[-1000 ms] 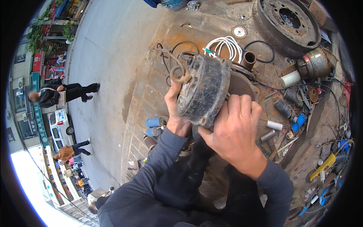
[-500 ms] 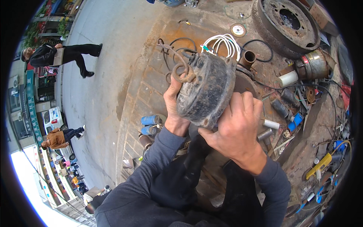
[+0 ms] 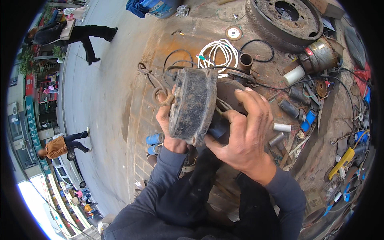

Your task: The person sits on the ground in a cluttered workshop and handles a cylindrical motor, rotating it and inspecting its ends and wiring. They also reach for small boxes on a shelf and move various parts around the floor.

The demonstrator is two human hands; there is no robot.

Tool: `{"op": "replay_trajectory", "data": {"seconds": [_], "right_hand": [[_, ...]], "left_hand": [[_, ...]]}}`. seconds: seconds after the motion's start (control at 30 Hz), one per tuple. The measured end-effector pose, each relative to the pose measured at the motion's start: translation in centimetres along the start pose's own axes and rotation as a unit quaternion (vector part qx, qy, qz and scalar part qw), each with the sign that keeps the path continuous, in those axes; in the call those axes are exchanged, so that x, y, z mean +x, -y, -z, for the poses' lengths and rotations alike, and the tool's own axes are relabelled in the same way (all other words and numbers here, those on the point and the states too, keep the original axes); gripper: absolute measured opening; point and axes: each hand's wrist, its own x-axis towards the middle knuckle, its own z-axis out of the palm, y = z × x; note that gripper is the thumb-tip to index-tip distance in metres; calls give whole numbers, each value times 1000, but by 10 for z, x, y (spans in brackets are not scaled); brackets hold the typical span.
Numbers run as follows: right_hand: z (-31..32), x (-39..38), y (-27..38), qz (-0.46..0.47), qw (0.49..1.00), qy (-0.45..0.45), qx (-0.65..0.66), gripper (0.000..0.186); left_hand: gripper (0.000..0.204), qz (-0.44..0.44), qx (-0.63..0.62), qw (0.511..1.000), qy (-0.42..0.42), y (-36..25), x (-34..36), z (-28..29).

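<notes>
A worn, dirty black metal motor housing [image 3: 194, 106] is held up in front of me, with a rusty ring and hook [image 3: 160, 96] hanging at its left side. My left hand [image 3: 168, 124] grips it from the left and below, its fingers mostly hidden behind. To the right of the housing is my right hand [image 3: 248, 136], fingers curved and spread apart, the thumb by the lower flange. Pale wires [image 3: 224, 105] show between the housing and that hand, beside a dark, smooth rounded part [image 3: 219, 127]; what this part belongs to is unclear.
A coil of white cable [image 3: 218, 56], a rusty pipe piece [image 3: 245, 62] and a cutting disc [image 3: 233, 33] lie beyond. At far right are a big wheel rim [image 3: 256, 24], a metal drum [image 3: 320, 54] and scattered scrap. People walk on the street at left, including one in brown [image 3: 56, 147].
The housing has moved left and turned more upright. My right hand has loosened from its right edge, its fingers spreading, and wires now show there. My left hand keeps its grip.
</notes>
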Motion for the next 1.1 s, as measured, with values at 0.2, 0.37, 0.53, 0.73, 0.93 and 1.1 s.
{"op": "replay_trajectory", "data": {"seconds": [0.2, 0.37, 0.53, 0.73, 0.93, 1.1], "right_hand": [[-13, -10, -6, 50, 997, -35, 53, 57], [-15, -8, -6, 7, 997, -40, 60, 53], [-10, -15, -8, -24, 995, -28, 88, 51], [-7, -33, -18, -24, 988, -13, 152, 85], [4, -49, -33, -49, 979, -11, 198, 111], [11, -50, -41, -55, 973, 9, 226, 116]], "left_hand": [[65, -40, 108, 993, 25, 1, 0, -6], [67, 5, -43, 997, 63, 3, -4, 11], [72, -55, 2, 994, 96, 8, -16, 26], [74, -61, 27, 990, 123, 4, -17, 20], [84, -75, 151, 985, 39, 4, -25, -17], [73, -112, 168, 975, 89, 5, -23, -28]]}}
